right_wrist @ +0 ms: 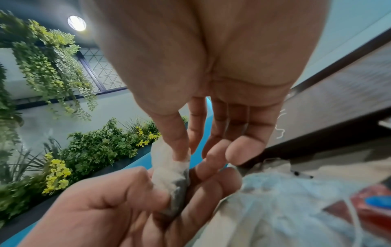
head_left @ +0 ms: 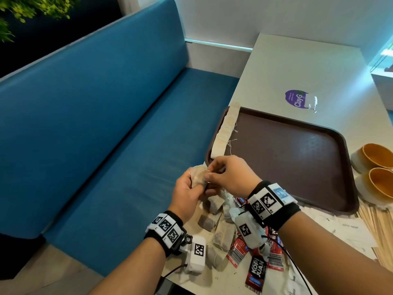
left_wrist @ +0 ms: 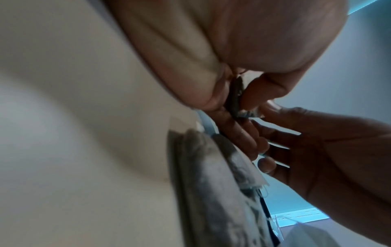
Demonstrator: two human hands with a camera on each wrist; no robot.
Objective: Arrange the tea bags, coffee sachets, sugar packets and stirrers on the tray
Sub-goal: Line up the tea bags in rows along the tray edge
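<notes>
Both hands meet just off the near left corner of the brown tray [head_left: 297, 158]. My left hand [head_left: 201, 185] grips a pale tea bag [head_left: 197, 176] between thumb and fingers. My right hand [head_left: 209, 173] pinches the top edge of the same tea bag [right_wrist: 172, 173] with thumb and index finger, the other fingers loosely spread. A row of tea bags [head_left: 225, 130] lines the tray's left edge. Loose tea bags [head_left: 222, 235] and red and black coffee sachets [head_left: 256, 271] lie heaped on the table under my wrists. White sugar packets [head_left: 344, 226] and wooden stirrers [head_left: 376, 228] lie at the right.
Two wooden bowls [head_left: 376, 156] stand right of the tray. A purple sticker [head_left: 295, 99] and a small clear packet [head_left: 311, 102] lie on the white table [head_left: 297, 64] beyond it. A blue bench [head_left: 95, 124] runs along the table's left edge.
</notes>
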